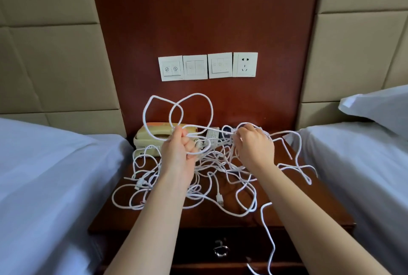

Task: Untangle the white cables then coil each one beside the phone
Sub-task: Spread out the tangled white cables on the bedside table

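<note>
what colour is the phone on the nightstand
Pale cream-yellow phone, seen in the head view, behind the left hand.

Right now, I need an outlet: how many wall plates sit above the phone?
4, in a row on the wood panel: three switch plates from the left, power socket rightmost.

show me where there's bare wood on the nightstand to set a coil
Bare wood shows at the front right corner of the nightstand, between the white cables and the right bed, and in a thin strip along the front edge. The middle, from the phone forward, is crowded with tangle.
</note>
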